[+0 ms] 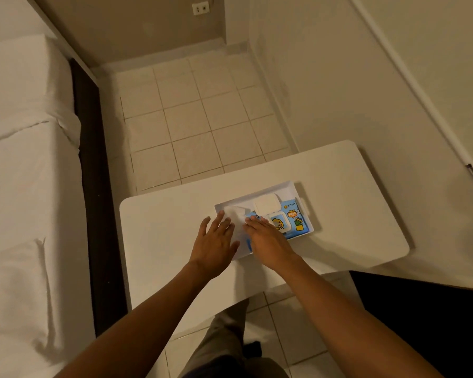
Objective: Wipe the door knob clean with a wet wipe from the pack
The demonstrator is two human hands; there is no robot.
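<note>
Left hand: the left hand lies flat with fingers straight and spread, its fingertips on the white wet wipe; nothing is gripped.
Right hand: the right hand lies flat with fingers straight and close together, pressing on the near end of the wipe pack.
Wet wipe: 1 sheet, crumpled, between the 2 hands and just beyond their fingertips, at the pack's end.
Wipe pack: blue with yellow cartoon prints, its white flip lid standing open just beyond the right hand's fingertips.
Tray: a white tray holds the pack, beneath both hands.
Table: a white table carries the tray, under both forearms.
Bed: white bedding well to the left of the left hand.
Door knob: not seen in this view.
</note>
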